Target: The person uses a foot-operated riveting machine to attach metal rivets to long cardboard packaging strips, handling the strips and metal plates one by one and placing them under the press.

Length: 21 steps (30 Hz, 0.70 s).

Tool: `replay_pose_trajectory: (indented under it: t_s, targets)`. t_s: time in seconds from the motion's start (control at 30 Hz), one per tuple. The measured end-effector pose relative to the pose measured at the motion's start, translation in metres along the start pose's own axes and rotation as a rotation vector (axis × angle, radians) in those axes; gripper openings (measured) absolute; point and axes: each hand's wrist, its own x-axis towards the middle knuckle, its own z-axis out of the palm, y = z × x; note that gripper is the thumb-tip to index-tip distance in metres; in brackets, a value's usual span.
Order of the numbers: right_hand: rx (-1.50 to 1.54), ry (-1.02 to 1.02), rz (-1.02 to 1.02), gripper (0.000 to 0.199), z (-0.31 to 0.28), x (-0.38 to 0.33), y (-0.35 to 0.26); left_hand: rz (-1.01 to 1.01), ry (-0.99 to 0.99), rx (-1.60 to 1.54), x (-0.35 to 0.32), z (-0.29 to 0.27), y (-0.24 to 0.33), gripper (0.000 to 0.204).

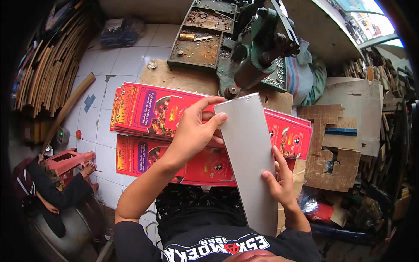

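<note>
The plate (248,153) hides some fingertips of the left hand (196,124) and most of the right hand's (283,181) fingers. Between the hands it also covers part of the red signs (146,109); how many are stacked there cannot be told. Whether its near end touches the shirt (205,233) is unclear. Beyond the hands, the press (257,65) runs off the upper edge, and bits (275,79) beside it are too small to identify. Far left of the left hand, a person (70,187) is partly lost in the dark rim
</note>
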Motion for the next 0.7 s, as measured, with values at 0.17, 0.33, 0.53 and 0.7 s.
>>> replay_pose_trajectory:
  t_s: [0.17,0.33,0.53,0.7]
  targets:
    - [-0.094,0.102,-0.045,0.068,-0.006,0.027,-0.004,0.043,0.027,0.037,0.028,-0.001,0.001,0.046]
    - [-0.031,0.113,0.007,0.067,-0.01,0.037,-0.004,0.059,0.038,0.078,0.04,0.001,-0.001,0.047]
    - [-0.04,0.112,0.039,0.066,-0.007,0.04,-0.004,0.045,0.026,0.061,0.039,-0.001,-0.002,0.047]
    - [-0.03,0.102,0.023,0.065,-0.007,0.037,-0.006,0.051,0.016,0.059,0.041,-0.002,-0.005,0.046]
